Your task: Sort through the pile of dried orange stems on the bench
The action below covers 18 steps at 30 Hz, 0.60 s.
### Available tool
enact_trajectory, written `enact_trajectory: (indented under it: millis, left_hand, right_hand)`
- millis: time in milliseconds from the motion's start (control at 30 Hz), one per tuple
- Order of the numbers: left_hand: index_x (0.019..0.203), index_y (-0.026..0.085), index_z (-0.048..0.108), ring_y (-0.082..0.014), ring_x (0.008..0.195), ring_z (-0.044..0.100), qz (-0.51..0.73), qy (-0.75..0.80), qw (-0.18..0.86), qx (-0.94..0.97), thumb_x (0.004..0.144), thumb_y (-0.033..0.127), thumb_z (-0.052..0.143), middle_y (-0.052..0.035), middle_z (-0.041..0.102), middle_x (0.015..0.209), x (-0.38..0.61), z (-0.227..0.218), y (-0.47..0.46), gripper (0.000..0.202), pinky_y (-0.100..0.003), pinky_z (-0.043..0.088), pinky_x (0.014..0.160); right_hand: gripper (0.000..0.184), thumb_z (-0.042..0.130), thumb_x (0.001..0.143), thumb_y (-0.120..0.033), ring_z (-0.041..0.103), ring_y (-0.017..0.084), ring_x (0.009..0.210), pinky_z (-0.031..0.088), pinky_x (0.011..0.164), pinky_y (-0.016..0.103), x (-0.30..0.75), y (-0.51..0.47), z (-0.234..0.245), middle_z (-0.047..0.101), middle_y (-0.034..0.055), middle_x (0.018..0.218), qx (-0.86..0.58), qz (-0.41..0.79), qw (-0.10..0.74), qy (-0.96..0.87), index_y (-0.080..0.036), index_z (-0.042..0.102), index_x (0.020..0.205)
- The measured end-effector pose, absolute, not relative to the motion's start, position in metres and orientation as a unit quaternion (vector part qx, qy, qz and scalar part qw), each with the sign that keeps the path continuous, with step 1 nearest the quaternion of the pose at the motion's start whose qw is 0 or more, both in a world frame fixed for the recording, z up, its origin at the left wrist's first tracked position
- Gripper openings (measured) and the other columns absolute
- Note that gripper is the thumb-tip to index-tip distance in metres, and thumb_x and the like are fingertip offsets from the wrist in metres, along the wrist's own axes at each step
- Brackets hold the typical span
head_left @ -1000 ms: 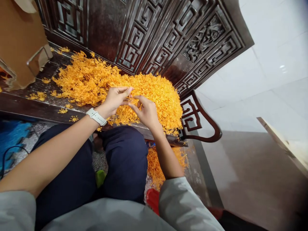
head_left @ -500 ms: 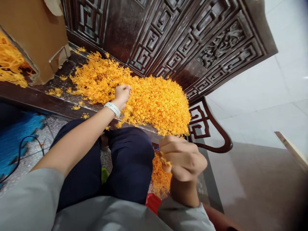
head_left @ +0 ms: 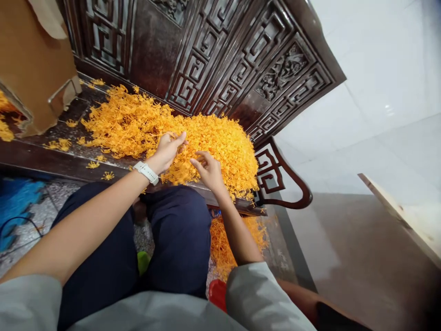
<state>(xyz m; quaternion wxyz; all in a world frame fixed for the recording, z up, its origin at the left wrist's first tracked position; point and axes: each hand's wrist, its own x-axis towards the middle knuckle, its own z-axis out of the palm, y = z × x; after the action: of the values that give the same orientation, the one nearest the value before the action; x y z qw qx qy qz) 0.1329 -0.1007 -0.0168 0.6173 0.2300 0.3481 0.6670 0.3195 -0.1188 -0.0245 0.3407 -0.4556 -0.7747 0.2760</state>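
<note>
A big heap of small orange plastic pieces (head_left: pixel 213 142) lies on the seat of a dark carved wooden bench (head_left: pixel 44 151). My left hand (head_left: pixel 168 151), with a white watch on its wrist, rests on the heap with fingers curled round a few orange pieces. My right hand (head_left: pixel 208 170) hovers just to its right over the heap's front edge, fingers half bent and apart, with nothing visible in them. The two hands are a short gap apart.
A second pile of orange pieces (head_left: pixel 223 243) lies on the floor under the bench beside a red container (head_left: pixel 217 294). A cardboard box (head_left: pixel 31 69) stands at the bench's left end. Blue material (head_left: pixel 15 202) and a black cable lie on the floor at left.
My right hand, which was low by the floor pile holding orange pieces half a second ago, has come back up to the heap without them. My left hand stayed on the heap.
</note>
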Motion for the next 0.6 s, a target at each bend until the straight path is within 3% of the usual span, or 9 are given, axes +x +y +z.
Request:
enact_trajectory:
  millis: [67, 133, 233, 333, 467, 533, 600]
  left_hand:
    - [0.087, 0.019, 0.047, -0.0072, 0.063, 0.062, 0.656, 0.359, 0.617, 0.246, 0.104, 0.020, 0.066, -0.0008, 0.068, 0.077, 0.138, -0.019, -0.102, 0.025, -0.017, 0.048, 0.063]
    - [0.092, 0.020, 0.046, -0.0088, 0.065, 0.065, 0.651, 0.368, 0.618, 0.241, 0.106, 0.024, 0.064, -0.0008, 0.070, 0.078, 0.142, -0.021, -0.101, 0.022, -0.019, 0.052, 0.067]
    - [0.096, 0.022, 0.045, -0.0115, 0.072, 0.071, 0.664, 0.364, 0.614, 0.223, 0.106, 0.032, 0.065, -0.0032, 0.074, 0.083, 0.144, -0.020, -0.097, 0.024, -0.023, 0.057, 0.074]
    - [0.096, 0.022, 0.045, -0.0125, 0.072, 0.072, 0.662, 0.351, 0.620, 0.232, 0.104, 0.042, 0.068, -0.0053, 0.075, 0.087, 0.141, -0.017, -0.093, 0.032, -0.025, 0.058, 0.073]
    - [0.099, 0.022, 0.054, -0.0111, 0.056, 0.059, 0.574, 0.363, 0.624, 0.386, 0.081, 0.046, 0.092, 0.0003, 0.068, 0.075, 0.139, -0.015, -0.093, 0.049, -0.022, 0.043, 0.052]
    - [0.099, 0.021, 0.065, -0.0093, 0.051, 0.048, 0.531, 0.351, 0.606, 0.477, 0.072, 0.041, 0.098, 0.0028, 0.060, 0.065, 0.143, -0.016, -0.092, 0.048, -0.021, 0.032, 0.048]
    - [0.091, 0.018, 0.074, -0.0089, 0.051, 0.041, 0.513, 0.323, 0.597, 0.526, 0.071, 0.042, 0.098, 0.0017, 0.056, 0.061, 0.149, -0.019, -0.088, 0.038, -0.023, 0.027, 0.048]
  right_hand:
    - [0.039, 0.062, 0.100, -0.058, 0.056, 0.014, 0.064, 0.044, 0.066, 0.030, 0.318, -0.117, -0.021, 0.071, 0.0029, 0.081, -0.451, 0.261, 0.318, -0.792, -0.020, 0.071, 0.097]
    - [0.044, 0.053, 0.104, -0.059, 0.059, 0.015, 0.067, 0.045, 0.068, 0.030, 0.317, -0.118, -0.019, 0.072, 0.0040, 0.083, -0.461, 0.257, 0.337, -0.780, -0.019, 0.070, 0.099]
    - [0.043, 0.062, 0.100, -0.060, 0.058, 0.013, 0.067, 0.045, 0.068, 0.029, 0.317, -0.122, -0.022, 0.071, 0.0027, 0.088, -0.450, 0.257, 0.317, -0.794, -0.020, 0.070, 0.112]
    - [0.037, 0.069, 0.096, -0.057, 0.051, 0.012, 0.061, 0.040, 0.064, 0.028, 0.318, -0.123, -0.027, 0.064, -0.0011, 0.074, -0.442, 0.237, 0.318, -0.805, -0.020, 0.070, 0.100]
    - [0.032, 0.063, 0.099, -0.053, 0.045, 0.013, 0.060, 0.034, 0.061, 0.029, 0.326, -0.107, -0.022, 0.055, -0.0032, 0.069, -0.490, 0.203, 0.444, -0.722, -0.021, 0.063, 0.095]
    - [0.027, 0.061, 0.099, -0.047, 0.045, 0.013, 0.062, 0.034, 0.062, 0.030, 0.330, -0.098, -0.016, 0.053, -0.0034, 0.069, -0.489, 0.186, 0.454, -0.721, -0.022, 0.060, 0.091]
    - [0.026, 0.059, 0.099, -0.042, 0.044, 0.013, 0.062, 0.035, 0.063, 0.030, 0.331, -0.094, -0.011, 0.051, -0.0032, 0.069, -0.477, 0.163, 0.442, -0.742, -0.022, 0.056, 0.083]
